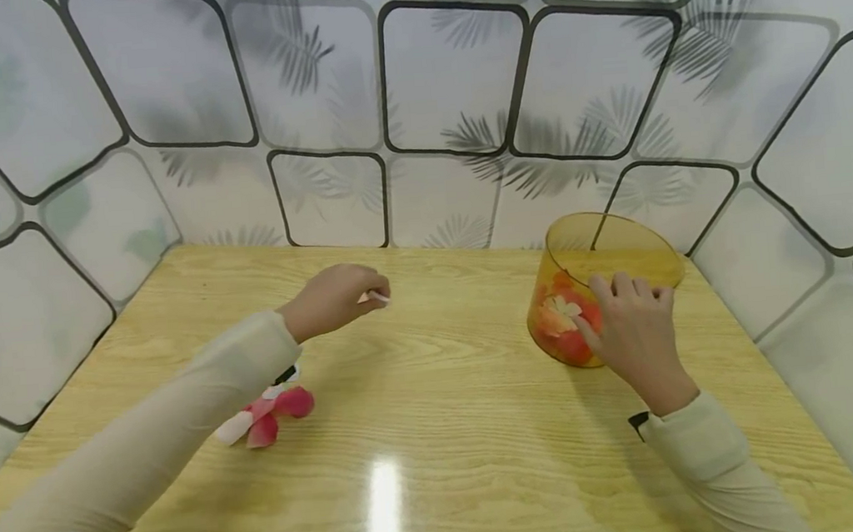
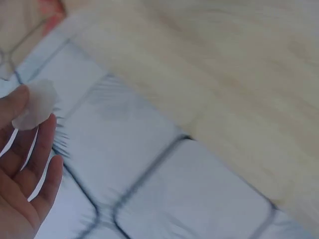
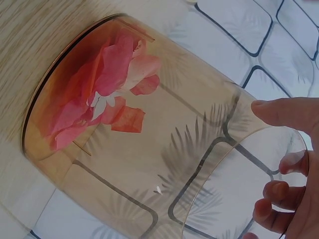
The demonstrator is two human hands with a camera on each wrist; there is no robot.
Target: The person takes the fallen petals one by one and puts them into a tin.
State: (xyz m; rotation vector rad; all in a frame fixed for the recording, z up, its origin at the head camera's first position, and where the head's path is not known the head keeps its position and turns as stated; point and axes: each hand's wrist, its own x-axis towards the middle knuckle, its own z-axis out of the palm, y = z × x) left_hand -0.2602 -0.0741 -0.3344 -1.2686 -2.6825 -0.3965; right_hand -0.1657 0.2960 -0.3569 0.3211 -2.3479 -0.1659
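Note:
Between thumb and fingers, my left hand (image 1: 341,299) pinches a small white petal (image 2: 41,104), raised over the middle of the table. My right hand (image 1: 633,329) holds the rim of a clear amber tub (image 3: 199,104), with the thumb outside and the other fingertips inside. Red, pink and orange petals (image 3: 117,69) lie heaped at the tub's bottom, a small white flower-shaped piece (image 3: 102,105) among them. The tub stands at the right side of the table in the head view. Pink and white petals (image 1: 262,421) lie on the wood below my left sleeve.
The light wood table (image 1: 440,432) meets a patterned wall covering (image 1: 331,198) at its back and sides. The tub stands near the back right edge. A strip of light reflects off the table's front middle.

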